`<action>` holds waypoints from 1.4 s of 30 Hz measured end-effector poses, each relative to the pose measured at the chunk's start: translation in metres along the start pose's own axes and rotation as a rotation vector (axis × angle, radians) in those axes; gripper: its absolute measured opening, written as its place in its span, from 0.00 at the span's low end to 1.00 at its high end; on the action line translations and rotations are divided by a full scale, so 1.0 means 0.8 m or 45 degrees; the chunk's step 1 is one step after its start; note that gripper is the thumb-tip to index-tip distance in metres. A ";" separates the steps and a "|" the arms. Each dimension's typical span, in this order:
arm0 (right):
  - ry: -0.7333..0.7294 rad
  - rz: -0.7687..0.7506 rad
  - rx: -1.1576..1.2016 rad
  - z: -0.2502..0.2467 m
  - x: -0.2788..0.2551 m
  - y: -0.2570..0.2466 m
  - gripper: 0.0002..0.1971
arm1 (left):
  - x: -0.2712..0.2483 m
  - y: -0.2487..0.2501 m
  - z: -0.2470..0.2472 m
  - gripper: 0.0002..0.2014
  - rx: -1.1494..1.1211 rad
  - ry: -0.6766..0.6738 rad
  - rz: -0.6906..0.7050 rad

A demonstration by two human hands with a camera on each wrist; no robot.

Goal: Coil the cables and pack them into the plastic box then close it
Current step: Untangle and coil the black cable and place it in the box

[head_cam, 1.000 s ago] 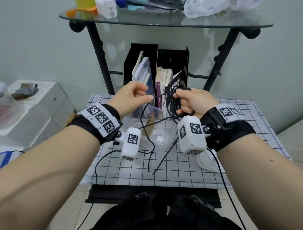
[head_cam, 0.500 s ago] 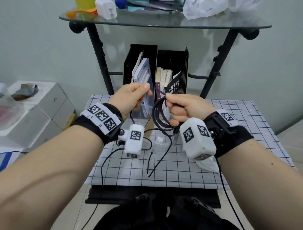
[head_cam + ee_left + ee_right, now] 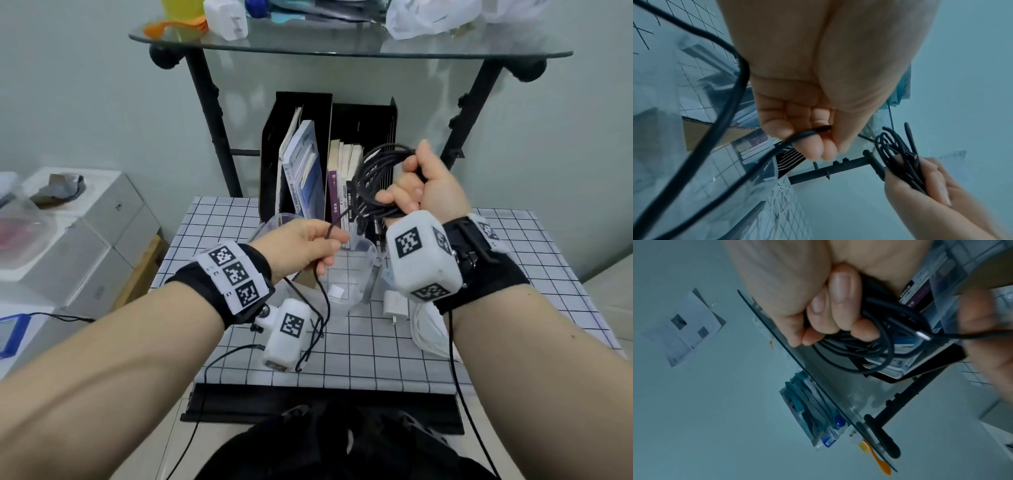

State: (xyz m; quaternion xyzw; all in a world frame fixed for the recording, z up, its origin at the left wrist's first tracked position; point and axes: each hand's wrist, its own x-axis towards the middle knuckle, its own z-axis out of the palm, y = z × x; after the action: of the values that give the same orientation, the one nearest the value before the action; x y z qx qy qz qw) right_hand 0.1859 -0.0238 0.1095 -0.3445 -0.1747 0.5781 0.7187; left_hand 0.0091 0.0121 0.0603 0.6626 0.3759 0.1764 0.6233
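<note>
My right hand [image 3: 416, 192] is raised over the table's back and grips a bundle of black cable loops [image 3: 375, 178]; in the right wrist view the fingers [image 3: 838, 308] curl round the coil [image 3: 875, 344], and a silver plug tip [image 3: 923, 336] sticks out. My left hand [image 3: 308, 248] sits lower, above the clear plastic box [image 3: 356, 274], pinching the cable's loose tail [image 3: 325, 301] between thumb and fingers [image 3: 813, 138]. The tail hangs down past my left wrist. A white coiled cable [image 3: 428, 329] and a white charger [image 3: 394, 303] lie on the checked table [image 3: 548, 274].
A black file holder with books [image 3: 308, 164] stands behind the box. Above it a glass shelf [image 3: 342, 44] on black legs carries bottles and bags. White storage boxes [image 3: 78, 240] stand to the left of the table. A black wire [image 3: 459, 377] runs from my right wrist.
My right hand rose and swung right with the growing coil. My left hand dropped toward the box, sliding along the tail, so the hands moved apart.
</note>
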 end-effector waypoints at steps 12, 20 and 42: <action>0.275 -0.201 0.213 -0.011 0.022 -0.005 0.04 | -0.009 -0.010 -0.011 0.09 0.105 -0.177 -0.092; 0.171 -0.221 -0.701 -0.021 0.022 0.017 0.07 | -0.015 0.027 -0.011 0.15 0.257 -0.220 0.101; -0.327 0.432 -0.711 -0.001 -0.026 0.024 0.22 | -0.003 0.024 -0.020 0.10 -0.014 0.225 0.280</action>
State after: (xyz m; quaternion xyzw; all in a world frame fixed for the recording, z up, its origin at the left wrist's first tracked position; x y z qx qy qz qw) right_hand 0.1670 -0.0423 0.0981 -0.4764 -0.3554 0.6578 0.4627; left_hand 0.0018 0.0223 0.0821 0.6783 0.3534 0.3033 0.5684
